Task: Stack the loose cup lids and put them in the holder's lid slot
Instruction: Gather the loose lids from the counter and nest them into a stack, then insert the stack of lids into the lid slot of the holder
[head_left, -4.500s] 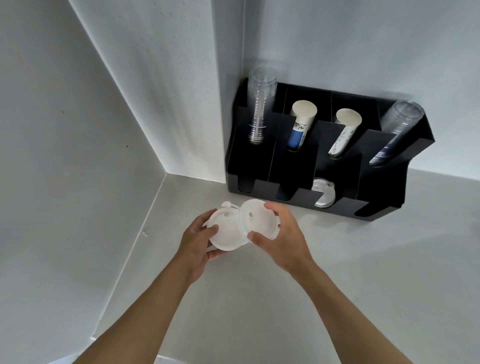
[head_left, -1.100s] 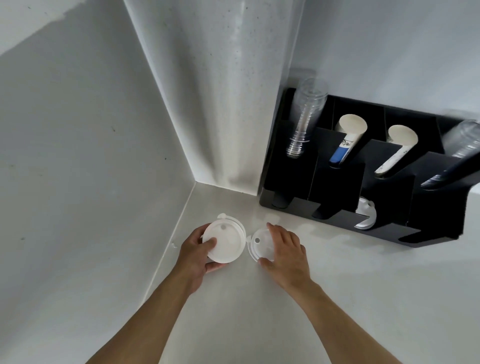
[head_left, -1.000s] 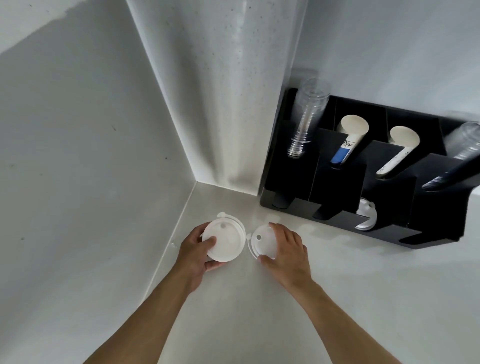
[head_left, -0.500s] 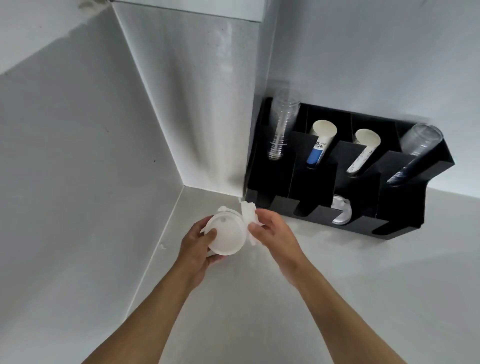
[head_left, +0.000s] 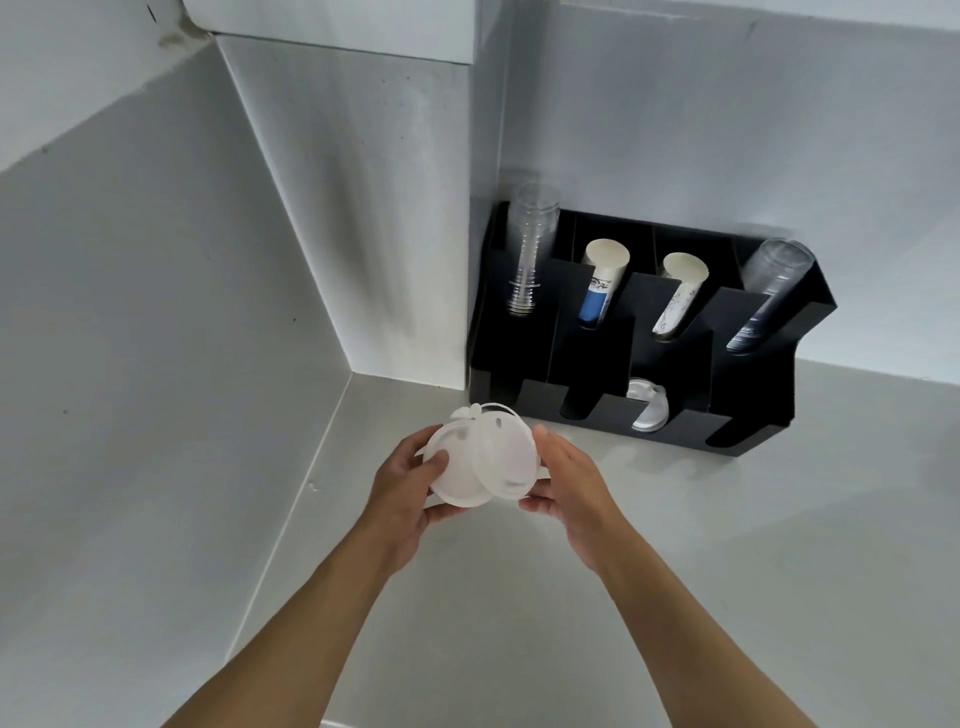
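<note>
Both my hands hold white plastic cup lids (head_left: 483, 460) above the counter, in front of the holder's left end. My left hand (head_left: 408, 486) grips the stack from the left, thumb on its face. My right hand (head_left: 563, 480) presses another lid onto the stack from the right; the lids overlap, slightly offset. The black holder (head_left: 587, 358) stands against the wall at the right. One of its low front slots contains white lids (head_left: 648, 405).
The holder's upper compartments carry clear cup stacks (head_left: 530, 249) at both ends and paper cups (head_left: 602, 280) in the middle. White walls close the corner at left and behind. The pale counter (head_left: 727, 545) stretches right and toward me.
My right hand picked a lid off the counter and brought it onto the stack in my left hand. Both hands rose slightly; the view shifted so the holder sits farther left.
</note>
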